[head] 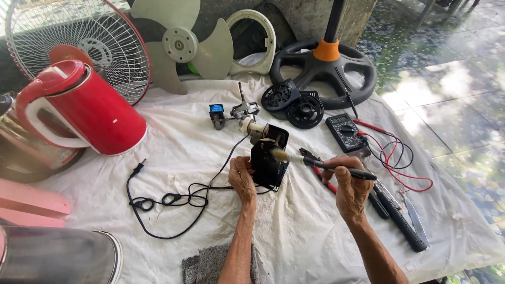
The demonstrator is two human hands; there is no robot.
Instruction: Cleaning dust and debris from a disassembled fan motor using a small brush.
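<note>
Here left hand (242, 178) grips the black boxy fan motor housing (269, 158) upright on the white cloth (184, 142); right hand (350, 185) pinches a slim black-handled brush (315, 163), bristles touching the housing's right side, handle lying leftward

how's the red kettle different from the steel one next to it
The red kettle is glossy red with a white handle and shows whole; the steel kettle is bare shiny metal and is cut off by the picture's left edge. The red kettle leans against the steel one, partly hiding it. Both rest at the left of the white cloth, away from either hand.
</note>
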